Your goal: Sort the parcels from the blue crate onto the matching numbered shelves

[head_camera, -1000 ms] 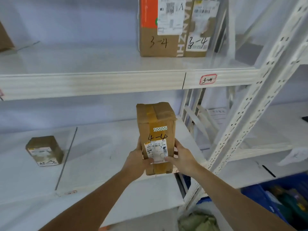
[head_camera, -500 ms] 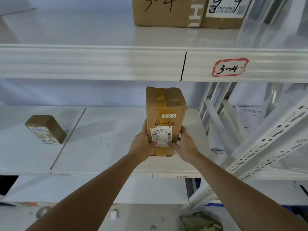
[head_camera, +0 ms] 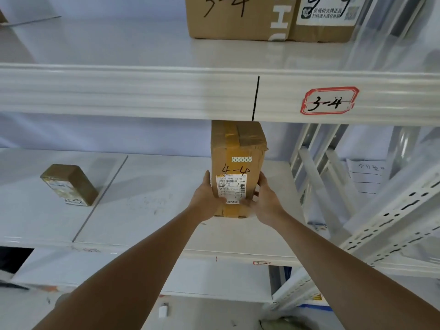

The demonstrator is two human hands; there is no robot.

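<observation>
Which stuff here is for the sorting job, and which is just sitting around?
For the job:
- 4-4 parcel, upright, gripped by the left hand and right hand
- lower shelf under it
- red 3-4 label on the upper shelf edge

Just sitting around:
- small brown parcel, further left
- two 3-4 boxes above
- paper sheet, right

Beyond the white upright [head_camera: 385,225] — perhaps a written sheet [head_camera: 366,176].
</observation>
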